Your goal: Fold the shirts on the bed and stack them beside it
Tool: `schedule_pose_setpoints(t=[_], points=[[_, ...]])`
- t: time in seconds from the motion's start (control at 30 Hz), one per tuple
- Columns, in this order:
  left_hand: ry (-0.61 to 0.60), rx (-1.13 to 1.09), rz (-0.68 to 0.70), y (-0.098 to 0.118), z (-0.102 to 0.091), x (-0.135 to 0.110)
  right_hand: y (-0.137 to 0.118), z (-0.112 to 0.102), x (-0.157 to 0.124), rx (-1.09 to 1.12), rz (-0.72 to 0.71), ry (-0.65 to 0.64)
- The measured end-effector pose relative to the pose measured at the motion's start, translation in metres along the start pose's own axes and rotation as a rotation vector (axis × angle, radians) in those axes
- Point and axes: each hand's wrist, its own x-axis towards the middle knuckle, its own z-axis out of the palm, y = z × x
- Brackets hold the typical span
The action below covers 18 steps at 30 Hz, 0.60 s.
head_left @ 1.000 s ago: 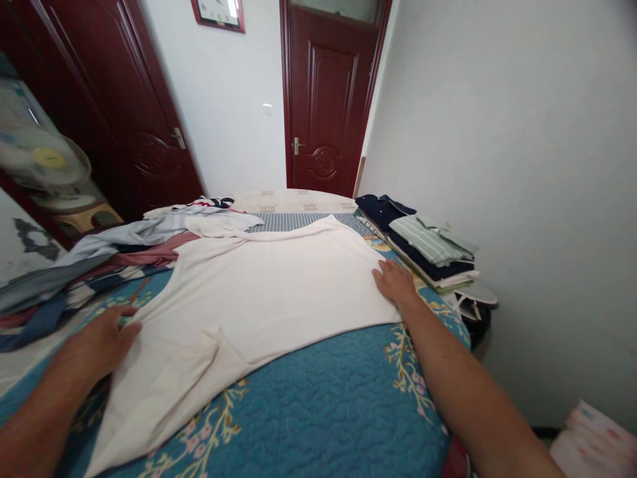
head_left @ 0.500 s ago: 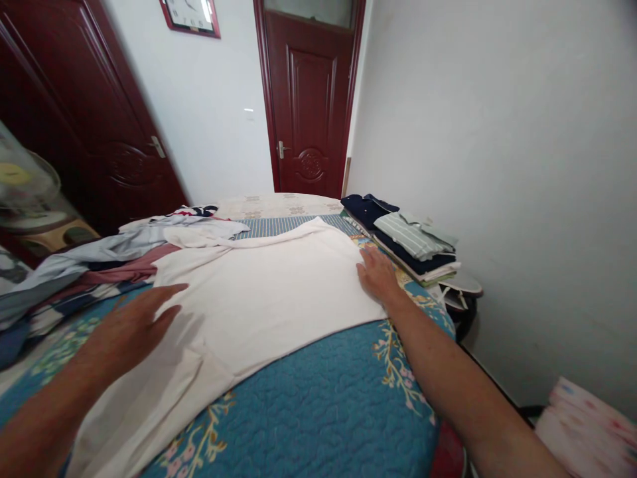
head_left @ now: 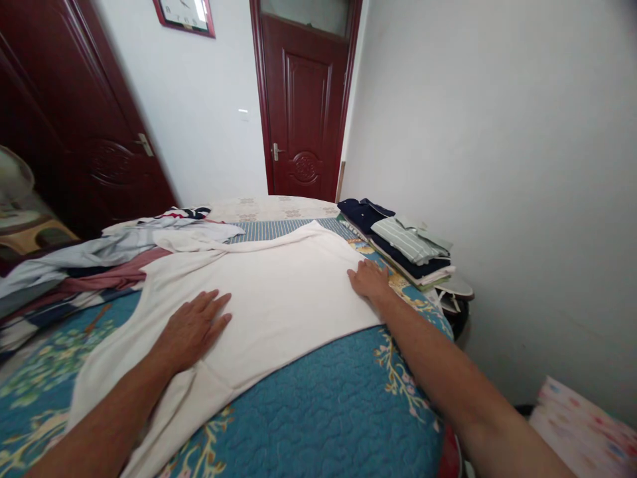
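A white long-sleeved top [head_left: 283, 279] lies spread out on a blue quilted cover [head_left: 308, 405] with a flower pattern. My left hand [head_left: 192, 332] rests palm down on the top's left part, near a sleeve, its fingers spread. At the right edge of the garment, my right hand [head_left: 371, 280] lies on the cloth with its fingers a little bent and apart. Neither hand appears to hold any fabric. My left forearm covers part of the near sleeve.
Behind my right hand stands a stack of folded clothes [head_left: 405, 242] by the wall. Loose clothes [head_left: 99, 259] lie heaped at the left. Beyond the table are a dark red door [head_left: 306, 113] and a clock [head_left: 186, 13]. A pink patterned item [head_left: 582, 425] is at the lower right.
My left hand has moved right and come down onto the white top from above its left side. My right hand stays at the right edge, shifted slightly. The view has turned slightly.
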Motion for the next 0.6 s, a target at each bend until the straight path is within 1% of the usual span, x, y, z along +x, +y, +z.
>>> schedule_pose_setpoints(t=[0.07,0.13,0.2,0.27,0.33,0.43,0.6], points=[[-0.01,0.018,-0.012,0.003,-0.001,0.0,-0.017,-0.001,0.001,0.011,-0.028,0.051],[-0.024,0.029,-0.022,0.005,-0.003,0.0,-0.035,0.002,0.002,0.051,-0.153,0.055],[-0.033,0.035,-0.03,0.006,-0.004,0.0,-0.048,0.008,0.005,0.076,-0.297,-0.011],[-0.037,0.039,-0.035,0.007,-0.004,0.0,-0.054,0.014,0.01,0.067,-0.367,-0.073],[-0.038,0.038,-0.035,0.007,-0.005,-0.001,-0.053,0.017,0.02,0.044,-0.346,-0.095],[-0.026,0.018,-0.033,0.005,-0.003,-0.001,-0.044,0.018,0.04,0.039,-0.255,-0.086],[-0.016,-0.007,-0.04,0.004,0.0,-0.004,-0.028,0.021,0.076,0.055,-0.152,-0.055]])
